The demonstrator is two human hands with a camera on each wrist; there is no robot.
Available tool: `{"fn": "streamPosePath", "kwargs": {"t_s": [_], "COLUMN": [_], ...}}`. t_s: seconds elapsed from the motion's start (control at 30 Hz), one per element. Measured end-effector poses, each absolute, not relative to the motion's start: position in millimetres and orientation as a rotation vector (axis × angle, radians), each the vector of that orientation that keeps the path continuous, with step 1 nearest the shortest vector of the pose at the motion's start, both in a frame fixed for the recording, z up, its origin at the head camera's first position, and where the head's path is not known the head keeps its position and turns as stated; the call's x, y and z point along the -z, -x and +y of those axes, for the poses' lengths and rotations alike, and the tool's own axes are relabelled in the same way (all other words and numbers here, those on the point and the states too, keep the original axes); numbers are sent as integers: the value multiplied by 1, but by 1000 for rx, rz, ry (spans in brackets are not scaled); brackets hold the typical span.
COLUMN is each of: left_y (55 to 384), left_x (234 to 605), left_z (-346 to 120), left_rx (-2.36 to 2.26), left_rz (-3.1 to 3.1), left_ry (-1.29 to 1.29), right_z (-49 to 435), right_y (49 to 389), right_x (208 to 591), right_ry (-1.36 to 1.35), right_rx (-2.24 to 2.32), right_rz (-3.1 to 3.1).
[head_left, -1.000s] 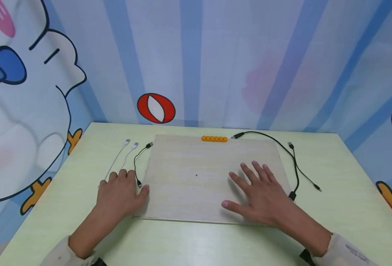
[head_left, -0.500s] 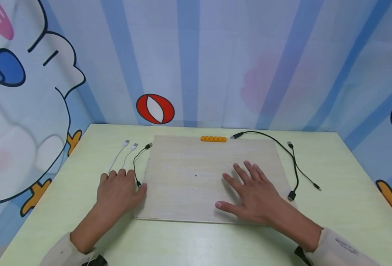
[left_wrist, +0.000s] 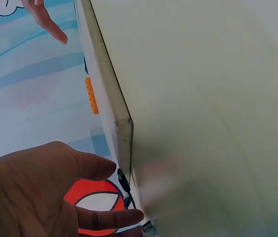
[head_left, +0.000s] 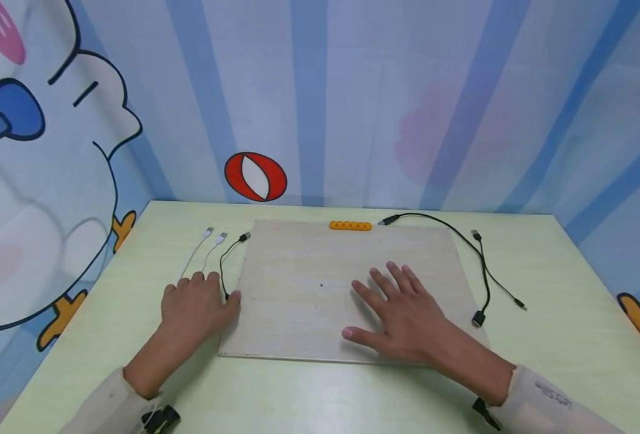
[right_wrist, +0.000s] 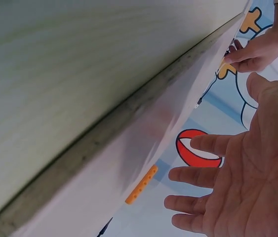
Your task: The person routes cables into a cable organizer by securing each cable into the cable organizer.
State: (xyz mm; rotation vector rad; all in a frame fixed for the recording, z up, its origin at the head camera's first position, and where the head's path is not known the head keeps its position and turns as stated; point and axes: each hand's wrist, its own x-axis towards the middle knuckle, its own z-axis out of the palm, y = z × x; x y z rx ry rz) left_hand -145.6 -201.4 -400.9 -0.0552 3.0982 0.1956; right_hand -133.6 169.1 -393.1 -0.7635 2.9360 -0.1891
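Note:
My left hand [head_left: 193, 307] is at the board's left edge, over the near ends of two white USB cables [head_left: 208, 231], which it hides. Its thumb is beside the lower plug of a short black USB cable [head_left: 245, 237]. In the left wrist view the thumb and fingers are apart, with a black plug [left_wrist: 123, 180] close to the thumb tip; contact is unclear. My right hand [head_left: 406, 319] hovers palm down, fingers spread, above the right half of a pale wooden board [head_left: 292, 289]. The right wrist view shows nothing in its palm [right_wrist: 257, 187].
An orange strip with several small holes [head_left: 350, 225] lies at the board's far edge. To the right, two black cables [head_left: 478, 318] cross each other, one reaching behind the board's back edge. A patterned curtain [head_left: 352, 108] stands behind the table [head_left: 298, 398].
My right hand has drifted left across the board, fingers still spread. The left hand has barely shifted. The cables and the orange strip lie as before.

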Motion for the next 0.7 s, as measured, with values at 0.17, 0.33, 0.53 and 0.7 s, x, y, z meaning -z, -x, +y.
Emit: {"fn": "streamPosePath", "kwargs": {"t_s": [0.17, 0.33, 0.53, 0.7], "left_y": [149, 152, 154, 155], "left_x": [402, 403, 403, 404], "left_z": [-205, -206, -207, -209], "left_rx": [-190, -156, -159, -159], "left_rz": [3088, 3102, 3103, 3116], "left_ry": [65, 57, 50, 4], "right_z": [165, 160, 153, 148], "right_y": [134, 135, 137, 139], "right_x": [395, 395, 392, 389], "right_ry": [784, 802, 835, 861], "right_rx": [198, 209, 202, 156], "right_rz": [2931, 2909, 2889, 2879]}}
